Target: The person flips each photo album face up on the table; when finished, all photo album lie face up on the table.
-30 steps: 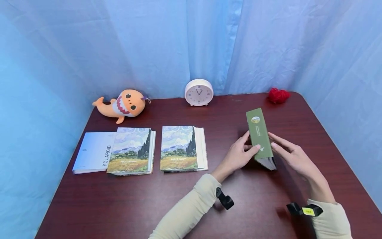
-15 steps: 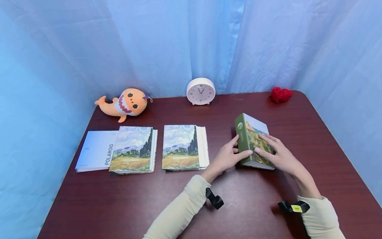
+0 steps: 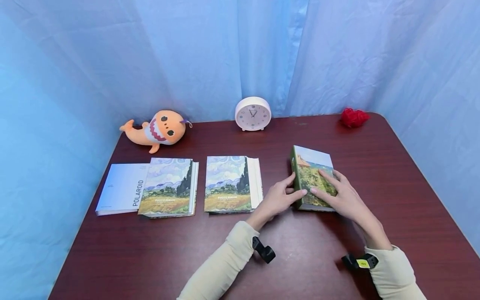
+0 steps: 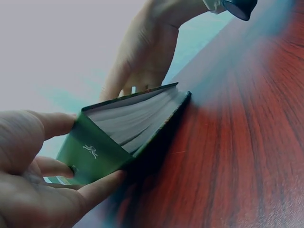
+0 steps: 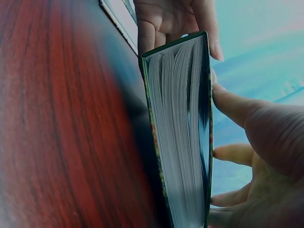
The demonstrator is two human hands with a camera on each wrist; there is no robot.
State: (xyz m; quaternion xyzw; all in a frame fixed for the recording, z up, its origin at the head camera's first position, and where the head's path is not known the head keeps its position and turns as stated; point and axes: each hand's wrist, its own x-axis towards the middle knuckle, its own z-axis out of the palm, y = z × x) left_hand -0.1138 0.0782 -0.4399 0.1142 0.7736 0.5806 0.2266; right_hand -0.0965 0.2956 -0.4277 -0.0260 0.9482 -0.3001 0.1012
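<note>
In the head view a thick photo album (image 3: 313, 175) with a green spine and a painted landscape cover is at the table's right half. My left hand (image 3: 275, 200) grips its spine edge, thumb at the front cover and fingers against the green spine (image 4: 90, 152). On the front cover rest the fingertips and thumb of my right hand (image 3: 345, 198), its fingers fairly straight. Page edges (image 5: 175, 128) face the right wrist camera. To the left of my left hand lies a wheat-field photo album (image 3: 226, 183) with a white edge showing at its right.
Another wheat-field album (image 3: 166, 183) overlaps a blue POLAROID album (image 3: 120, 187) on the left. Along the back stand an orange shark plush (image 3: 161, 129), a white clock (image 3: 253, 114) and a red heart-shaped thing (image 3: 354, 118). Blue curtains (image 3: 187, 54) surround the dark red table (image 3: 300, 258).
The green album has turned from spine up to front cover up and shifted left. My right hand has moved from beside it onto its cover; my left hand stays at the spine.
</note>
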